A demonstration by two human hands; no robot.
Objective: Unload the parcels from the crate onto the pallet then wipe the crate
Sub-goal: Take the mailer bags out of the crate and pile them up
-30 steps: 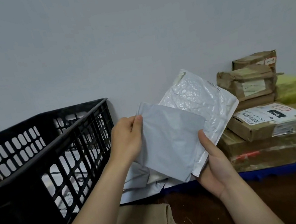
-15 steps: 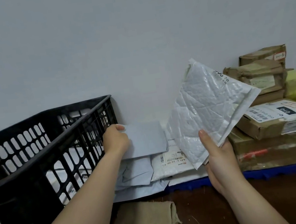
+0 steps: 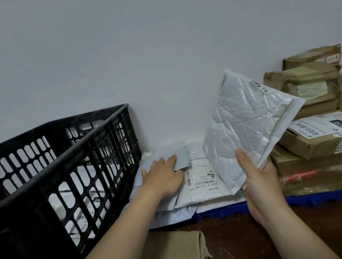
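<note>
A black slatted crate stands at the left with white parcels showing through its side. Beside it, a blue pallet carries a heap of flat white mailers. My left hand lies flat, fingers straight, on a small grey envelope on top of that heap. My right hand grips the lower edge of a white bubble mailer, held upright and tilted above the pallet.
Brown cardboard parcels are stacked on the pallet's right side against the wall. A beige cloth lies on the dark wooden floor in front of the pallet. A pale wall rises close behind.
My left hand carried the grey envelope down from in front of the bubble mailer and laid it on the mailer heap. The right hand lifted the bubble mailer slightly right.
</note>
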